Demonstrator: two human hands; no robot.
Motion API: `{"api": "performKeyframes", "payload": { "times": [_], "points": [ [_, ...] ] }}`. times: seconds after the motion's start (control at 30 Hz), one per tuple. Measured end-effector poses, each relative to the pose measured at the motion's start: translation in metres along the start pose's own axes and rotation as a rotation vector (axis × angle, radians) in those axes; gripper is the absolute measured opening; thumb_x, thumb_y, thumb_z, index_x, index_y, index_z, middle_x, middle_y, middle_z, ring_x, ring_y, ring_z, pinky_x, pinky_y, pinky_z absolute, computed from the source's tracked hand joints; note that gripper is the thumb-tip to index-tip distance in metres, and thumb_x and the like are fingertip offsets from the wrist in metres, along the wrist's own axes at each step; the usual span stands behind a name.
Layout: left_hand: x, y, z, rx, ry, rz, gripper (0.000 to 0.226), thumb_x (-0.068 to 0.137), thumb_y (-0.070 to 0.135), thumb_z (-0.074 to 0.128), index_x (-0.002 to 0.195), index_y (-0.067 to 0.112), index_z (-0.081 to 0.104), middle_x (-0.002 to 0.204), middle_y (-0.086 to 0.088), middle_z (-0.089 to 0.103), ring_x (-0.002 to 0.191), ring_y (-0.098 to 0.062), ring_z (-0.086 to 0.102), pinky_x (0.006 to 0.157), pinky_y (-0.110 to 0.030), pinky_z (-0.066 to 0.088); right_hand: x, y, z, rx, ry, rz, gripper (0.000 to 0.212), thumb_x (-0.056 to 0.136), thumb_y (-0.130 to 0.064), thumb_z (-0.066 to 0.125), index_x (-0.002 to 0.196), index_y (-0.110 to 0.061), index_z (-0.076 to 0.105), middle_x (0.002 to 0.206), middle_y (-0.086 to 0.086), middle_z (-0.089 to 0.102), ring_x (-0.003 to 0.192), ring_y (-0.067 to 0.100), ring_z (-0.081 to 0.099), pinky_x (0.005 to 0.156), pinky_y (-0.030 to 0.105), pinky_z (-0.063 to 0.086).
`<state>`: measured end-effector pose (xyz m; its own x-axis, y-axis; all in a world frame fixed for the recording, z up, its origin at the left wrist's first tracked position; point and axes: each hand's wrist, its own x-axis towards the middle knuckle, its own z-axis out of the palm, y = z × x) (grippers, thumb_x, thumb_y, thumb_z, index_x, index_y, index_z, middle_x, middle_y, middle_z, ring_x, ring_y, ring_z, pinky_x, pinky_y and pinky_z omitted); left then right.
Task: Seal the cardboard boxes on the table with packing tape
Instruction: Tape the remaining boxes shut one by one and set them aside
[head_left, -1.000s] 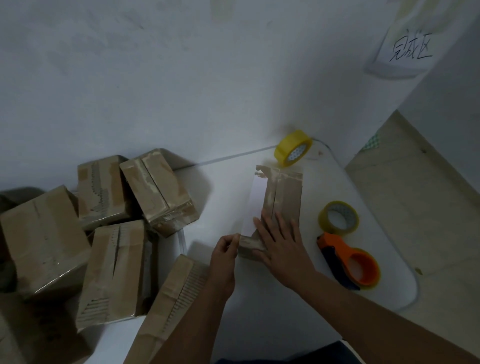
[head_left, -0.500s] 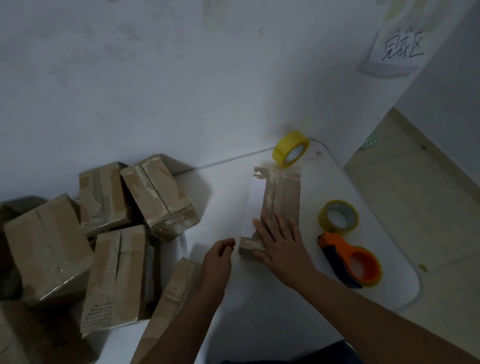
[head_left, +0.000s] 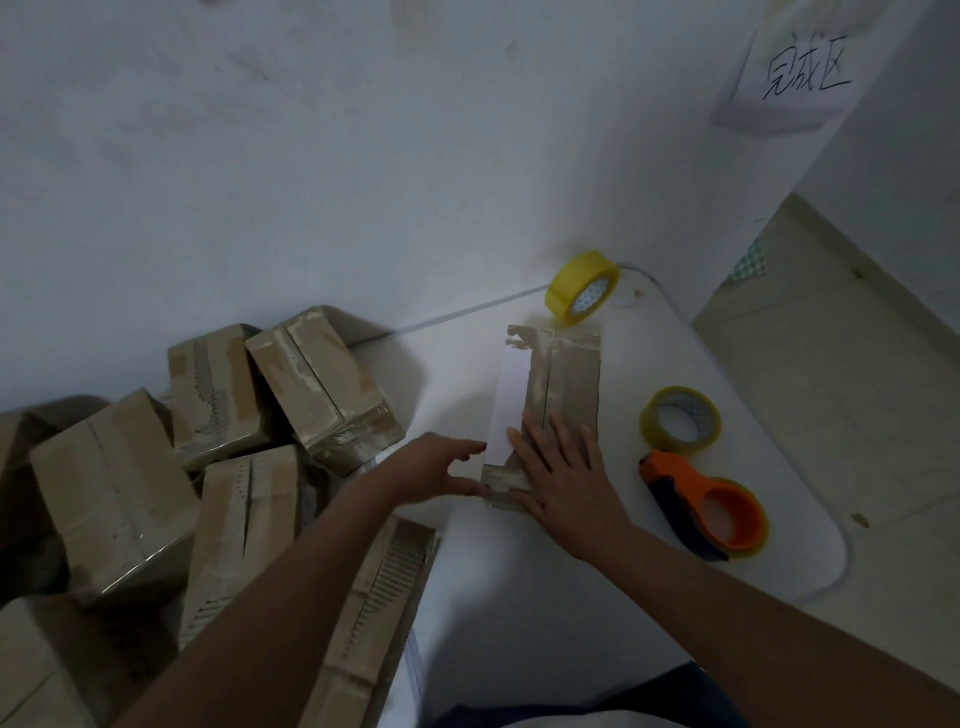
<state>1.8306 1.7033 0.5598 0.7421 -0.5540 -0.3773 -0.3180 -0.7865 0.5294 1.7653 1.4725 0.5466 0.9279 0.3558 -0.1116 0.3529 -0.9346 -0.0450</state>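
A narrow cardboard box (head_left: 569, 374) lies lengthwise on the white table (head_left: 519, 597), with a white label along its left side and tape over its top seam. My right hand (head_left: 563, 475) presses flat on the box's near end, fingers spread. My left hand (head_left: 441, 467) reaches to the box's near left side, fingers extended and touching or nearly touching it. An orange tape dispenser (head_left: 711, 512) lies to the right of the box. A clear tape roll (head_left: 679, 420) lies flat beyond it. A yellow tape roll (head_left: 583, 287) stands on edge by the wall.
Several cardboard boxes (head_left: 218, 441) are piled at the left, some taped, one (head_left: 374, 613) leaning at the table's left edge under my left forearm. A wall runs behind the table. A paper sign (head_left: 800, 73) hangs at the upper right. The floor (head_left: 831, 389) lies to the right.
My left hand let go of the box's near left corner, drew back, and now reaches toward the box's left side with fingers extended. My right hand stays pressed on the box.
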Motion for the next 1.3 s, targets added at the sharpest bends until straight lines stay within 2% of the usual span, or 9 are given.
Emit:
{"api": "performKeyframes", "payload": {
  "times": [0.27, 0.4, 0.6, 0.73, 0.87, 1.0, 1.07, 1.17, 1.3],
  "points": [
    [0.006, 0.011, 0.019, 0.021, 0.049, -0.005, 0.077, 0.082, 0.04, 0.077, 0.145, 0.019, 0.038, 0.143, 0.0, 0.05, 0.101, -0.011, 0.064, 0.085, -0.034, 0.054, 0.0, -0.002, -0.002, 0.018, -0.012, 0.006, 0.069, 0.094, -0.055, 0.028, 0.151, -0.018, 0.03, 0.158, 0.011, 0.028, 0.144, 0.036, 0.025, 0.112, 0.056, 0.016],
    [-0.006, 0.012, 0.026, -0.047, 0.03, -0.046, 0.091, 0.082, 0.028, 0.08, 0.154, 0.023, 0.024, 0.161, 0.003, 0.023, 0.116, -0.016, 0.058, 0.09, -0.028, 0.052, 0.001, 0.0, 0.0, 0.061, -0.068, -0.007, 0.071, 0.092, -0.057, 0.029, 0.151, -0.018, 0.031, 0.157, 0.01, 0.029, 0.143, 0.036, 0.026, 0.111, 0.056, 0.017],
    [-0.031, 0.02, 0.014, -0.226, 0.236, -0.195, 0.062, 0.094, 0.032, 0.065, 0.149, 0.022, 0.037, 0.155, -0.001, 0.038, 0.117, -0.011, 0.059, 0.089, -0.017, 0.046, 0.007, 0.019, -0.021, 0.386, 0.02, 0.032, 0.086, 0.085, -0.072, -0.006, 0.155, -0.025, 0.011, 0.162, -0.001, -0.003, 0.147, 0.016, -0.015, 0.12, 0.046, 0.002],
    [-0.019, 0.057, 0.021, -0.135, 0.39, -0.193, 0.067, 0.098, 0.041, 0.056, 0.153, 0.014, 0.029, 0.163, -0.006, 0.022, 0.147, -0.021, 0.03, 0.115, -0.03, 0.027, 0.001, 0.031, -0.037, 0.775, 0.077, 0.308, 0.061, 0.103, -0.045, 0.031, 0.154, -0.014, 0.019, 0.163, 0.001, 0.001, 0.149, 0.017, 0.008, 0.111, 0.02, 0.009],
    [0.001, 0.102, 0.041, 0.043, 0.251, -0.33, 0.103, 0.086, 0.078, 0.039, 0.157, 0.012, 0.004, 0.163, -0.022, -0.008, 0.151, -0.036, 0.007, 0.12, -0.047, 0.015, -0.018, 0.031, -0.038, 0.85, 0.046, 0.266, 0.052, 0.103, -0.036, 0.038, 0.151, -0.018, 0.027, 0.158, 0.001, 0.025, 0.143, 0.015, 0.027, 0.115, 0.028, 0.024],
    [0.014, 0.122, 0.061, 0.155, 0.24, -0.398, 0.142, 0.045, 0.104, -0.003, 0.156, 0.016, -0.012, 0.157, -0.029, -0.025, 0.147, -0.046, -0.017, 0.118, -0.057, -0.003, -0.036, 0.041, -0.035, 0.963, 0.156, 0.317, 0.043, 0.103, -0.026, 0.043, 0.145, -0.02, 0.037, 0.145, -0.004, 0.043, 0.129, 0.011, 0.046, 0.104, 0.024, 0.037],
    [0.019, 0.122, 0.057, 0.163, 0.185, -0.4, 0.133, 0.058, 0.101, 0.016, 0.155, 0.015, -0.015, 0.155, -0.029, -0.028, 0.146, -0.046, -0.021, 0.117, -0.059, -0.006, -0.042, 0.05, -0.035, 0.96, 0.194, 0.351, 0.042, 0.101, -0.019, 0.047, 0.142, -0.014, 0.039, 0.137, -0.007, 0.042, 0.122, 0.009, 0.048, 0.096, 0.016, 0.035],
    [0.022, 0.106, 0.023, 0.259, 0.026, -0.32, 0.121, 0.08, 0.072, 0.059, 0.155, 0.014, -0.017, 0.156, -0.024, -0.031, 0.146, -0.042, -0.024, 0.117, -0.062, -0.006, -0.043, 0.068, -0.031, 0.914, 0.235, 0.406, 0.044, 0.099, -0.017, 0.052, 0.141, -0.01, 0.04, 0.148, 0.004, 0.038, 0.134, 0.022, 0.043, 0.107, 0.028, 0.036],
    [0.016, 0.08, -0.026, 0.496, -0.149, -0.214, 0.111, 0.087, 0.033, 0.071, 0.156, 0.019, -0.015, 0.161, -0.003, -0.029, 0.15, -0.035, -0.016, 0.117, -0.063, 0.003, -0.036, 0.081, -0.036, 0.835, 0.265, 0.44, 0.046, 0.099, -0.019, 0.052, 0.141, -0.005, 0.04, 0.155, 0.013, 0.027, 0.145, 0.025, 0.023, 0.11, 0.018, 0.016]
  ]
}}
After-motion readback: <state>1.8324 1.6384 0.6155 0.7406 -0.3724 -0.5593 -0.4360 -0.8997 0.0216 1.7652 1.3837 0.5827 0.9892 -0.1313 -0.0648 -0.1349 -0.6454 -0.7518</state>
